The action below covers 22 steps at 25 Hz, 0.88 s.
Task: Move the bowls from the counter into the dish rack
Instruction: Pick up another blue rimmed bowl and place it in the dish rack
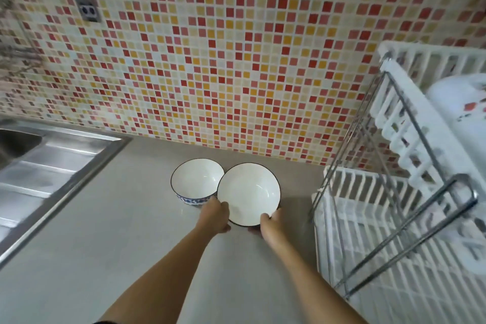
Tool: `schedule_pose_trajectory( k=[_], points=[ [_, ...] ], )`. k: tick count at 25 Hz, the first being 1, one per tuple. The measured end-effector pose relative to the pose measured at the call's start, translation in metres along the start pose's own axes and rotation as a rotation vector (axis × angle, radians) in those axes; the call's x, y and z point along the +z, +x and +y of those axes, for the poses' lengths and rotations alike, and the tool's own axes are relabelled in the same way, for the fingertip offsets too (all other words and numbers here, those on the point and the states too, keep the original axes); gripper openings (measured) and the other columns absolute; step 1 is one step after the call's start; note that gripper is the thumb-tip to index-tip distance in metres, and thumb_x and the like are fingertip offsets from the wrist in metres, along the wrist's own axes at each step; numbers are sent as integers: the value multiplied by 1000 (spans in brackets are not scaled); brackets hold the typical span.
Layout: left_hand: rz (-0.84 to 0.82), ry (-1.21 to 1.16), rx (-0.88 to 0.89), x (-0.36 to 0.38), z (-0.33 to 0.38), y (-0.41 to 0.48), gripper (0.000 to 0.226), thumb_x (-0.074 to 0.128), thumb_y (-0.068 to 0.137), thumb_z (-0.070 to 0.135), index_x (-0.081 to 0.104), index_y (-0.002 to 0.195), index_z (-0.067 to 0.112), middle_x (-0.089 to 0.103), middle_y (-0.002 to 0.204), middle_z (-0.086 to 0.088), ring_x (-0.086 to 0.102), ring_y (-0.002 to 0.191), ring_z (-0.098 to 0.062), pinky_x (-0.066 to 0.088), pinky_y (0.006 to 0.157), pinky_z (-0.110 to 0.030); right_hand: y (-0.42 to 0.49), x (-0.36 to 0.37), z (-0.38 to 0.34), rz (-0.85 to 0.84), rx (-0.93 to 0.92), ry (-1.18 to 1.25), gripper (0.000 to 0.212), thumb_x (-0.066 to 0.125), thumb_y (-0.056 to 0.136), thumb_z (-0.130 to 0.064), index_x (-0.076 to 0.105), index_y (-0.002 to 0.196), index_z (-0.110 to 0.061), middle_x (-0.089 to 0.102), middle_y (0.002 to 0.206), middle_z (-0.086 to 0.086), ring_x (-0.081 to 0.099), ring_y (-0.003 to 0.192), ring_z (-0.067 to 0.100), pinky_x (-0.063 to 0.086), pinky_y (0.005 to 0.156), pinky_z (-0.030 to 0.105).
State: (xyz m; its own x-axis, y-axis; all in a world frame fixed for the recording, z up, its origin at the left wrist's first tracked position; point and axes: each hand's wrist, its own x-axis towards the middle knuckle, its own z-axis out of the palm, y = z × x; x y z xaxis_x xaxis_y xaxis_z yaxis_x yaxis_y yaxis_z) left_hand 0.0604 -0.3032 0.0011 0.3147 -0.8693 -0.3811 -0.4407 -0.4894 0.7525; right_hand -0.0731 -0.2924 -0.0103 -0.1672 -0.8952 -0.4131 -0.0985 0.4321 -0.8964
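Two white bowls with dark rims are on the grey counter (118, 231) near the tiled wall. The nearer bowl (248, 192) is tilted toward me and held at its near rim by both hands: my left hand (214, 216) on its left edge, my right hand (269, 226) on its lower right edge. The other bowl (196, 179), with a blue pattern outside, stands on the counter just left of it, touching or nearly touching it. The white and metal dish rack (394, 192) stands at the right.
A white dish with a red flower print (457, 102) lies on the rack's upper tier. A steel sink and drainboard (52, 163) fill the left. The mosaic wall (236, 60) carries an outlet (88, 10).
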Motion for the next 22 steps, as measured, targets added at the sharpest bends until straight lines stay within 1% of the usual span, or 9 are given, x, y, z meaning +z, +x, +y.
schedule_pose_trajectory(
  k=[2,4,8,10,13,16,18,20,22],
  points=[
    [36,8,81,-29,13,-12,33,36,95,13,43,124,-2,59,114,-28,66,87,-40,61,71,-46,-21,-9,-18,-39,-94,-28,47,33,86,10,33,127,-12,44,126,11,52,101,29,59,57,33],
    [64,9,148,-62,34,-29,31,33,95,15,45,120,2,57,112,-25,63,93,-41,59,74,-51,-46,-17,-46,-72,-243,-163,56,36,86,8,29,137,-15,45,131,8,49,107,24,59,75,42],
    [175,3,378,-131,81,-81,37,30,100,32,47,127,14,61,95,-10,61,82,-28,54,62,-32,-103,-24,-118,-53,-560,-302,57,40,91,1,24,142,-17,44,141,5,46,127,26,43,101,34],
    [249,-34,525,-159,101,-110,39,31,101,35,47,130,15,59,84,-2,58,71,-17,49,57,-21,-132,-29,-153,-58,-677,-268,53,42,93,0,25,140,-19,47,137,2,47,127,24,44,100,31],
    [396,-124,734,-188,122,-157,41,31,101,30,46,134,13,61,93,-6,51,69,-13,39,51,-8,-178,-45,-195,-70,-850,-211,48,46,91,1,28,123,-28,52,111,-15,55,114,19,47,80,11],
    [456,-246,889,-201,141,-200,40,30,99,31,50,128,14,60,85,1,55,70,-12,45,49,-11,-215,-65,-227,-70,-966,-172,36,46,95,-7,26,113,-31,48,97,-25,57,88,-1,45,58,4],
    [492,-279,981,-202,158,-222,33,30,99,31,52,120,19,59,81,8,56,70,-15,47,48,-13,-236,-84,-244,-46,-1056,-167,27,41,98,-15,27,113,-33,48,94,-27,53,79,-9,43,56,4],
    [525,-266,1048,-201,186,-246,29,30,99,31,52,115,20,56,75,9,53,64,-12,44,45,-15,-253,-109,-261,-17,-1147,-159,35,38,99,-11,26,114,-40,45,94,-32,49,79,-13,41,58,0],
    [470,-220,1149,-198,215,-266,35,37,98,40,51,122,21,59,77,9,57,66,-14,47,52,-24,-263,-141,-273,22,-1204,-168,45,37,98,-7,28,123,-43,46,95,-29,47,81,-13,39,61,-2]
  ],
)
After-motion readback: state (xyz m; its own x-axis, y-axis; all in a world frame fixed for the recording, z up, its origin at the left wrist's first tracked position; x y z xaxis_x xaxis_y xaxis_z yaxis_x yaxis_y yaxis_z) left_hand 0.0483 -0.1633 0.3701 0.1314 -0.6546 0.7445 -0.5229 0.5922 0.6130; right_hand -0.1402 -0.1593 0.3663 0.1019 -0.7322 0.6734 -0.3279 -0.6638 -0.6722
